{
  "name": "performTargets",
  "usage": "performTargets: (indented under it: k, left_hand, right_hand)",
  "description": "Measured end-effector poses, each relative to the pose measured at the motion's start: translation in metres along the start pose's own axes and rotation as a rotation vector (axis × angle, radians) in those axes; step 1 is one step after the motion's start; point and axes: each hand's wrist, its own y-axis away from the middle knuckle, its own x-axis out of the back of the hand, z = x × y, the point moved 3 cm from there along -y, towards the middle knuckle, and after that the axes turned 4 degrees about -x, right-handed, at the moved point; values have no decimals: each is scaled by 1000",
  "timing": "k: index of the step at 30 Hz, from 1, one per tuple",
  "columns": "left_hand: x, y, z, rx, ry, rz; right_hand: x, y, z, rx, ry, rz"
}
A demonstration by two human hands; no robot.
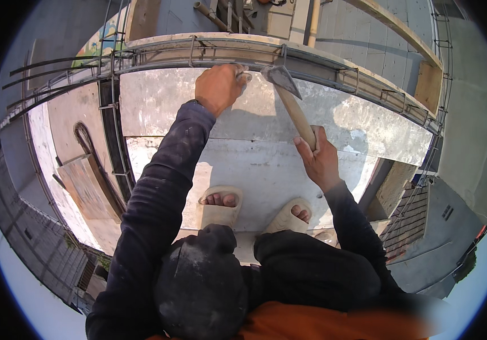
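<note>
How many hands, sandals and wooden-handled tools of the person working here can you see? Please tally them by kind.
Hands: 2, the left hand and the right hand
Pale sandals: 2, the left sandal and the right sandal
Wooden-handled tool with a metal head: 1
Total: 5

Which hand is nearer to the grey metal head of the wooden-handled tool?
Left. The left hand is a little to the left of the grey metal head; the right hand holds the light wooden handle, farther away, below and to the right.
</note>
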Motion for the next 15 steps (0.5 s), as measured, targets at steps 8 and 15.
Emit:
performTargets:
  k: [8, 15]
  left_hand:
    - [2, -1, 5, 58, -47, -60]
    - [2, -4, 1, 55, -52, -62]
  right_hand:
    - [-9, 12, 12, 285, -282, 238]
    - [-11, 7, -1, 13, -64, 73]
